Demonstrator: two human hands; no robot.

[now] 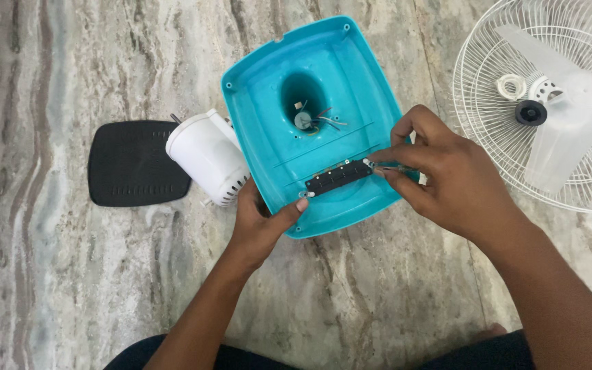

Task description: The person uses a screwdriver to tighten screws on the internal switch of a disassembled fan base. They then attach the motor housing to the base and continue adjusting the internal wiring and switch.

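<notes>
while the black switch strip (338, 176) is pinched at both ends by left hand (263, 223) and right hand (440, 179), the loose wires (323, 122) in the turquoise base (268, 116) could be tugged free.

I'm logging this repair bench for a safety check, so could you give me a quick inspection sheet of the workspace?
Surface: marbled stone floor, grey and brown veins.
Job's things: turquoise fan base shell lying open side up; black switch strip inside its near edge.
Clutter: white motor housing and black plate left of the shell.
Hands: left hand grips the shell's near rim, thumb by the strip's left end; right hand pinches a thin tool at the strip's right end.
Cables: coloured wires come out of the shell's centre hole.
Surroundings: white fan guard with translucent blades at right; dark-clad knees at bottom.
</notes>
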